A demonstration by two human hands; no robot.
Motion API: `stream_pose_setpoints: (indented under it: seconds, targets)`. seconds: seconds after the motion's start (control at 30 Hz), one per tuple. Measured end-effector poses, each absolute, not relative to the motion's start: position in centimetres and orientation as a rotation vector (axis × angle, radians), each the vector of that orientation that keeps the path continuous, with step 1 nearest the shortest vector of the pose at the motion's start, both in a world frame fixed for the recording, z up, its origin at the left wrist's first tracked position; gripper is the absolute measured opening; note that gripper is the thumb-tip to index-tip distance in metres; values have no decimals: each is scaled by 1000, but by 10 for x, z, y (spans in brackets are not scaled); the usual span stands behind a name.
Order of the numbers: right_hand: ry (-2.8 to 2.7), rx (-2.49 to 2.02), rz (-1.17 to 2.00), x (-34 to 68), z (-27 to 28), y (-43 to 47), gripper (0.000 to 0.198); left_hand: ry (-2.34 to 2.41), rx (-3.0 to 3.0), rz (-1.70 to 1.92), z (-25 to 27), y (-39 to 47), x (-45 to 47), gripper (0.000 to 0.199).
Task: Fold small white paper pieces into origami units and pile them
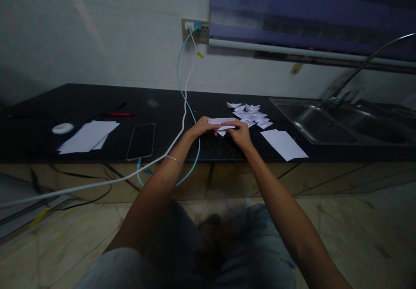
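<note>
Between both hands, just above the black countertop (pixel 169 107), is a partly folded white paper (pixel 222 121). My left hand (pixel 202 127) pinches its left end, with a bracelet on that wrist. At the other end, my right hand (pixel 239 134) grips the paper, fingers laid along its edge. A pointed flap of the paper hangs below the fingers. Right behind my right hand sits a cluster of several folded paper boats (pixel 250 115). A small stack of flat white paper sheets (pixel 284 144) lies to the right of that hand.
On the left lie more white sheets (pixel 89 136), a phone (pixel 141 141), a red pen (pixel 119 114) and a white round object (pixel 63 128). White and teal cables (pixel 184 120) run from the wall outlet (pixel 195 30) across the counter. A metal sink (pixel 320 124) is at right.
</note>
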State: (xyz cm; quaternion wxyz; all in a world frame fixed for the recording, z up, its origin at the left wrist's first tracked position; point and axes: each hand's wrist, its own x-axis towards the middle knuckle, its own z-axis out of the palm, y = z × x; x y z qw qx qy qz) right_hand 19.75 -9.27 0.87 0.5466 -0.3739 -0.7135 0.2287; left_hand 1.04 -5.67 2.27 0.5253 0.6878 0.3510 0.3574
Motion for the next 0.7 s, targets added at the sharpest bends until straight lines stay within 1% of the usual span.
stream_pose_setpoints:
  seconds: [0.07, 0.17, 0.23, 0.33, 0.43, 0.7]
  targets:
    - [-1681, -881, 565, 197, 9, -92, 32, 811, 1655, 895, 20, -57, 11, 31]
    - [-1579, -897, 669, 197, 10, -91, 53, 798, 1666, 946, 20, -60, 11, 32]
    - [-1465, -934, 786, 198, 12, -91, 58, 799, 1684, 973, 22, -64, 12, 32]
    - [-1352, -956, 936, 200, 15, -92, 48, 822, 1731, 985, 24, -68, 12, 31]
    - [-1335, -974, 982, 200, 14, -92, 36, 863, 1767, 1009, 24, -69, 12, 29]
    - [-1486, -1049, 822, 195, -2, -86, 39, 878, 1865, 993, 21, -71, 10, 31]
